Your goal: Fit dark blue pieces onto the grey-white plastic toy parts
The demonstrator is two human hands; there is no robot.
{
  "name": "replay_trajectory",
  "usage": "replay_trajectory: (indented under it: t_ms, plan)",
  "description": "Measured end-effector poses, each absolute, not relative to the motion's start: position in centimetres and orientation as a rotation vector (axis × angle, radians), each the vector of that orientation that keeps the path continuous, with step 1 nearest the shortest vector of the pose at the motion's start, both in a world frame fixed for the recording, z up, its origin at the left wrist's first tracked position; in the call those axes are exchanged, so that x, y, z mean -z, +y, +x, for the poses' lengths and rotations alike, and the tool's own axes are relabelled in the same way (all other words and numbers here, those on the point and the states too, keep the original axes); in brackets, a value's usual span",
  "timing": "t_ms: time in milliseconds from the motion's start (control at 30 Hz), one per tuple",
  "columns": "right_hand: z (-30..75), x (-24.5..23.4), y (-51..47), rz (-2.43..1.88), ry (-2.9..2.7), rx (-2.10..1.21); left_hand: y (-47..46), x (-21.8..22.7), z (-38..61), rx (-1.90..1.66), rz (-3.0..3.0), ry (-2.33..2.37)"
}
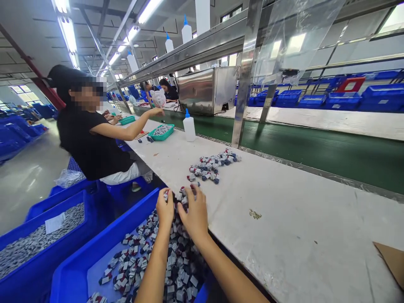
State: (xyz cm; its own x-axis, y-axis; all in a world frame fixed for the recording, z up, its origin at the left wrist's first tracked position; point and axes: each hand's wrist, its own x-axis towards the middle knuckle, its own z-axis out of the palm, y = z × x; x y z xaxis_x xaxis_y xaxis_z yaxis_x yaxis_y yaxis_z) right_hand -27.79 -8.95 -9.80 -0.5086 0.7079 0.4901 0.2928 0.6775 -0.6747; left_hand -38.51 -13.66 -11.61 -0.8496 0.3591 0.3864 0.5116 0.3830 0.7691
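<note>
My left hand (165,208) is closed around small grey parts with dark and red ends at the near edge of the table. Beside it, my right hand (196,210) curls its fingers over more of the same parts, and a few show between the two hands. Just beyond, a loose pile of these small grey, blue and red parts (206,168) lies on the white table (284,202). Below my forearms, a blue bin (71,269) holds many more of them. My fingers hide part of what I grip.
A white bottle (189,128) with a blue tip and a green tray (162,134) of small pieces stand farther along. A co-worker (91,134) sits at the left, one arm over the table. A metal post (243,105) rises beside the green conveyor belt (299,147). Another blue bin (85,210) stands left.
</note>
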Motion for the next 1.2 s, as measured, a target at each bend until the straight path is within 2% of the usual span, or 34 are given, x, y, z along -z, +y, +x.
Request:
replay_trajectory:
  t_ms: [167,300,367,533,633,733,1000,1200]
  plan:
    - [-25.7,11.9,-13.5,-0.481,-2.221,-0.678,-19.6,16.1,-37.0,1.604,-0.669,-2.496]
    - [-24.5,10.9,-11.8,-0.329,-2.271,-0.631,-22.8,16.0,-36.7,1.561,-0.457,-2.443]
    - [-24.7,9.0,-7.3,-0.431,-2.238,-0.578,-22.0,14.2,-36.9,1.557,-0.448,-2.345]
    - [-25.2,5.7,9.4,-1.102,-1.925,-0.486,-12.8,9.2,-37.5,1.697,-0.798,-2.145]
    - [-25.4,6.5,16.5,-1.257,-1.903,-0.579,-6.8,8.1,-38.8,1.781,-0.902,-2.148]
    - [-26.5,8.4,20.0,-1.178,-2.026,-0.700,-3.1,8.3,-40.6,1.840,-0.980,-2.185]
    - [-29.7,10.0,18.6,-0.646,-2.364,-0.865,-1.1,9.7,-42.0,1.951,-1.187,-2.265]
    - [-30.5,10.2,12.3,-0.555,-2.390,-0.893,-2.2,9.7,-41.5,1.948,-1.290,-2.301]
